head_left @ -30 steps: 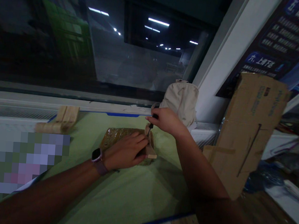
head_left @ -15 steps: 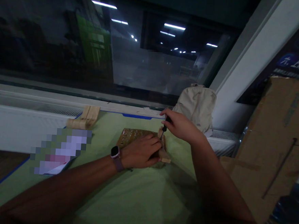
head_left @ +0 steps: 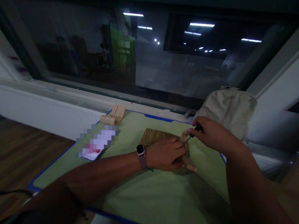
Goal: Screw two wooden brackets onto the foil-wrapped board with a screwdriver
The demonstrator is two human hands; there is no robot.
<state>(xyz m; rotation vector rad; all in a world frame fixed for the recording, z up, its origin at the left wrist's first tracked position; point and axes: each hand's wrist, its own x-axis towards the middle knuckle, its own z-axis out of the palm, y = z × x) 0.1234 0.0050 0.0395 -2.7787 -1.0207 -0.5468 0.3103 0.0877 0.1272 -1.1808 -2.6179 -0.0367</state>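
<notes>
My right hand (head_left: 213,133) is closed around the black handle of a screwdriver (head_left: 195,130). The tool slants down to the left, its metal shaft reaching a light wooden piece (head_left: 191,166); the tip is hidden beside my fingers. With fingers bent over that wooden piece, my left hand (head_left: 164,154) holds it down on a brown block wrapped in shiny tape (head_left: 150,136). The block lies on the green tabletop (head_left: 143,197). A watch (head_left: 141,152) sits on my left wrist.
Several joined or stacked wooden pieces (head_left: 114,115) lie at the table's back left, with a blurred-out phone-like object (head_left: 99,144) in front. Behind my right hand stands a beige backpack (head_left: 229,105). A radiator (head_left: 50,106) and window sill run along the far side.
The view has swung left, so everything appears further right. The screwdriver leans over more to the right than before. My left hand stays on the wooden piece.
</notes>
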